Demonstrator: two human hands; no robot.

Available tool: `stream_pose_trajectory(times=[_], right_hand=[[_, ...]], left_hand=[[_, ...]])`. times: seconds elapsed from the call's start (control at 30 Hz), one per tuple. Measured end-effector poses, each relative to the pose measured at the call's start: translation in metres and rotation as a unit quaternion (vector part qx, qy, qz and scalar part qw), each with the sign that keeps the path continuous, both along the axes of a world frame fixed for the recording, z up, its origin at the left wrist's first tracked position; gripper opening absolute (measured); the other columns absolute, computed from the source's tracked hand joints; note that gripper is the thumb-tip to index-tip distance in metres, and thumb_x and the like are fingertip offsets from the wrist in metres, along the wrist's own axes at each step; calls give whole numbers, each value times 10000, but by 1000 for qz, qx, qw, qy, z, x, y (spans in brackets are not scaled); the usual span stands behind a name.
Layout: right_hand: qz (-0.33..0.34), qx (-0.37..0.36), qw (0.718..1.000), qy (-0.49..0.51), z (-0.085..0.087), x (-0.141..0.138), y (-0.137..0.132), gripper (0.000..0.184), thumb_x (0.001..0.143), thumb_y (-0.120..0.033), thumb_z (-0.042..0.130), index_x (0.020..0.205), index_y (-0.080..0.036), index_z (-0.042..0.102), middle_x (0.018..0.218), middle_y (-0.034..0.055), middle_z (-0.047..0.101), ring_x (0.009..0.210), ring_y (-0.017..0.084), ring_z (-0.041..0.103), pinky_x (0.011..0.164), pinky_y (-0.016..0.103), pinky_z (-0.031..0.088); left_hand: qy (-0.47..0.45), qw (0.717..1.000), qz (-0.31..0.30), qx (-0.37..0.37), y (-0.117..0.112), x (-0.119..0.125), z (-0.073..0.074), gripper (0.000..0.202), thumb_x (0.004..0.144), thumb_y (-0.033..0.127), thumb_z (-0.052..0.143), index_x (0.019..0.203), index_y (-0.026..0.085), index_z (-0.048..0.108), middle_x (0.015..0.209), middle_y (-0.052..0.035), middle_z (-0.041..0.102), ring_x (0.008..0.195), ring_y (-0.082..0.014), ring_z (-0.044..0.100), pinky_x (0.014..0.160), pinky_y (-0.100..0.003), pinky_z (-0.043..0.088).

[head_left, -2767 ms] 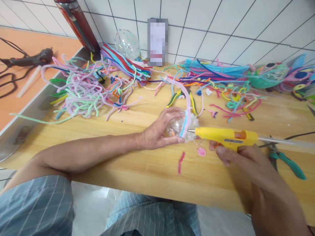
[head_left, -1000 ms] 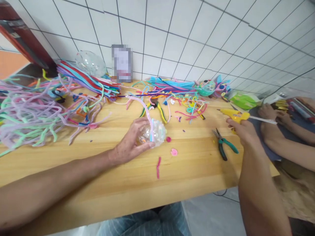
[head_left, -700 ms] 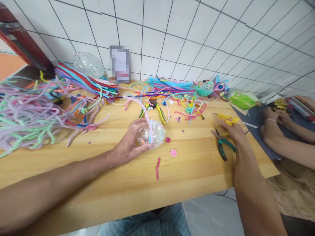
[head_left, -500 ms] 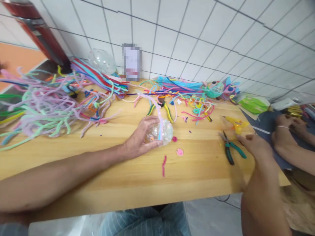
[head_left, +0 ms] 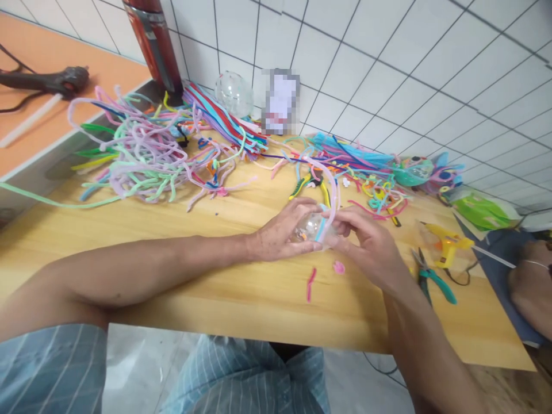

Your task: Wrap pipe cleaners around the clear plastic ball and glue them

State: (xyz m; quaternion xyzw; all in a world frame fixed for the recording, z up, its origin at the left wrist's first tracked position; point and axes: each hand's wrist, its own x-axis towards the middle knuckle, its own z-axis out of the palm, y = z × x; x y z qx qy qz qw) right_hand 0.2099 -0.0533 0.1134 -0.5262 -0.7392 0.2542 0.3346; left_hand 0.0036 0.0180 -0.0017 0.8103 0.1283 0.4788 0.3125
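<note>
A clear plastic ball (head_left: 307, 227) is held low over the wooden table, with my left hand (head_left: 276, 236) wrapped round its left side. Across the ball runs a light blue strip, and a lilac pipe cleaner (head_left: 334, 187) arches up and back from it. My right hand (head_left: 371, 238) has its fingers bent against the ball's right side, by the foot of the pipe cleaner; the fingertips are partly hidden. In front lie a pink coil (head_left: 338, 267) and a short dark pink piece of pipe cleaner (head_left: 310, 284).
Teal-handled pliers (head_left: 440, 286) and a yellow glue gun (head_left: 451, 244) lie to the right. Yellow-and-black pliers (head_left: 302, 187) are behind the ball. A heap of pipe cleaners (head_left: 142, 155) covers the left. Along the wall stand another clear ball (head_left: 233, 95) and a red flask (head_left: 155, 52). Another person's hand (head_left: 532, 282) is at far right.
My right hand has left the glue gun and pliers and come to the ball. My left hand still holds the ball. The view has swung, so the table appears shifted right.
</note>
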Motion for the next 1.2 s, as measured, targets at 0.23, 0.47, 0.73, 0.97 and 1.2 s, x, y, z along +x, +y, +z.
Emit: stream_pose_trajectory(times=[0.23, 0.47, 0.73, 0.97, 1.2], right_hand=[[14, -54, 998, 21, -2, 3, 8, 116, 886, -398, 817, 892, -290, 774, 860, 3, 716, 780, 201, 626, 743, 377, 500], [-3, 3, 1000, -10, -8, 1, 12, 69, 870, -343, 821, 863, -286, 782, 850, 16, 750, 754, 209, 649, 741, 396, 515], [-13, 58, 998, -17, -12, 1, 13, 59, 862, -300, 827, 828, -282, 783, 890, 31, 775, 824, 221, 704, 746, 384, 544], [2, 122, 992, -12, -21, 2, 16, 50, 875, -266, 832, 857, -292, 793, 887, 16, 778, 804, 203, 705, 689, 353, 553], [-4, 129, 992, -4, -26, 3, 14, 55, 887, -241, 806, 888, -293, 787, 903, 17, 759, 807, 206, 687, 707, 379, 539]], left_hand=[[-5, 1000, 1, 26, 0, 3, 1, 682, 964, 485, 755, 1516, 258, 425, 1447, -187, 573, 1424, -346, 555, 1179, -627, 522], [20, 1000, -3, 15, -1, 1, 4, 658, 988, 470, 716, 1524, 273, 389, 1475, -184, 541, 1467, -354, 525, 1200, -655, 505], [33, 999, -7, 3, -3, 0, 5, 646, 1008, 467, 674, 1531, 254, 361, 1477, -190, 520, 1512, -376, 464, 1235, -658, 476], [33, 999, -8, 7, -3, 1, 3, 622, 1022, 478, 631, 1525, 221, 370, 1479, -202, 512, 1502, -366, 467, 1237, -623, 474], [31, 999, -10, -4, -3, 2, 2, 616, 1019, 471, 627, 1527, 243, 363, 1484, -190, 507, 1515, -369, 450, 1240, -631, 464]])
